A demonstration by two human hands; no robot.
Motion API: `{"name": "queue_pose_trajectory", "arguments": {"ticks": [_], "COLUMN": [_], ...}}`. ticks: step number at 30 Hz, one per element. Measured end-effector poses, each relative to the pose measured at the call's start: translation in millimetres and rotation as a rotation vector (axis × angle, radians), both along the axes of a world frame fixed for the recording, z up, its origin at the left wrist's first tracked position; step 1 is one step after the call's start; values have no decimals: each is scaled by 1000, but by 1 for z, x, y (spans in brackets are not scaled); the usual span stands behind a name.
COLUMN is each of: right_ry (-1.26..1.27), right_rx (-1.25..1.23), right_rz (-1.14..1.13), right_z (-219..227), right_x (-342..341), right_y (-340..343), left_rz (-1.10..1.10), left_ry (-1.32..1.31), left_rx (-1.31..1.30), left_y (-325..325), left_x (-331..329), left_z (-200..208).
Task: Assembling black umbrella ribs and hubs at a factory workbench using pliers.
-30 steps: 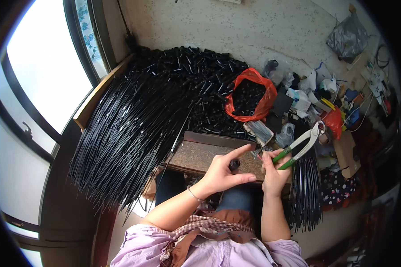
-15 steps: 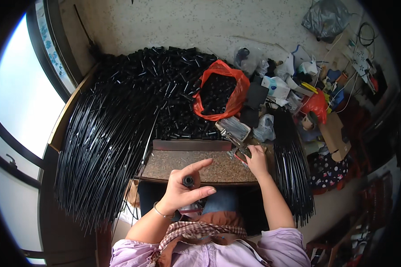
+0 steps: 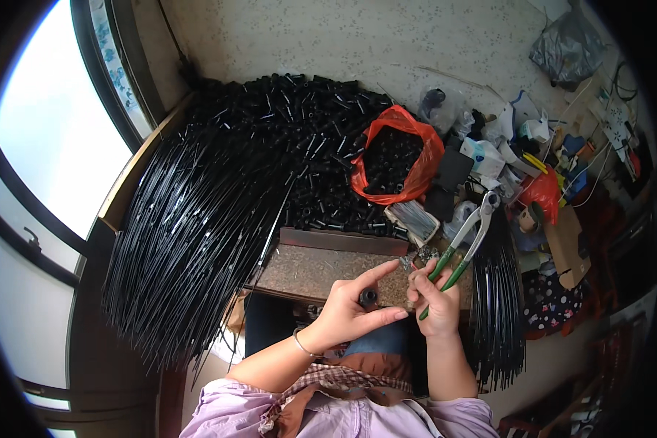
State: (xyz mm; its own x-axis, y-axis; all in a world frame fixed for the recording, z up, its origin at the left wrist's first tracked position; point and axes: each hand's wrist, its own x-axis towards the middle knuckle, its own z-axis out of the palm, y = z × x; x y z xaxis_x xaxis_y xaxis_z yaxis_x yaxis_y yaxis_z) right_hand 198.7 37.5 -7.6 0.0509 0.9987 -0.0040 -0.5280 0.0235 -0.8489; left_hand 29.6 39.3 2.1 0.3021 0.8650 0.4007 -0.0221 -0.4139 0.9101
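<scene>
Green-handled pliers point(image 3: 470, 234) with long metal jaws are gripped in my right hand point(image 3: 438, 305), their head pointing up and away to the right. My left hand point(image 3: 339, 312) holds a short black tube-like piece point(image 3: 368, 296), its round open end showing beside the palm. The thumb and index finger of that hand stretch out apart, while the other fingers curl around the piece. Both hands hover above the front edge of the brown speckled table point(image 3: 320, 272), close to each other. Whether anything tiny sits in my right fingertips I cannot make out.
Black tube pieces point(image 3: 310, 117) are heaped behind a dark strip point(image 3: 343, 239). A red bag point(image 3: 432, 150) holds more black parts. Long black rods point(image 3: 182, 241) hang over the left edge, others point(image 3: 495, 314) at right. A small tray point(image 3: 414, 221) carries thin metal pieces.
My right hand has lifted the pliers off the table and brought them up nearer my left hand. The left hand keeps its black piece. The whole view has shifted, so things appear farther right.
</scene>
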Motion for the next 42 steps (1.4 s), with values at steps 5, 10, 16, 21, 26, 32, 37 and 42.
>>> {"name": "queue_pose_trajectory", "arguments": {"ticks": [5,10,16,21,26,32,37,42], "right_ry": [72,36,-65,-572,-371,-688,-644,-218], "right_rx": [96,101,151,572,579,-102,-2,-285], "right_rz": [43,64,70,-287,-67,631,797,1058], "right_z": [14,23,25,10,21,27,19,30], "right_x": [-47,-62,-67,-70,-59,-8,-20,-6], "right_y": [-37,-49,-55,-53,-48,-86,-87,-77], "left_rz": [103,145,166,203,-110,-56,129,149], "left_ry": [-17,3,11,-8,-103,-353,-155,-42], "left_rx": [97,159,162,160,132,-12,73,134], "left_y": [-13,-26,-35,-40,-34,-23,-20,-26], "left_x": [0,-14,-20,-16,-37,-76,-66,-65], "left_z": [5,5,8,8,20,12,20,27]}}
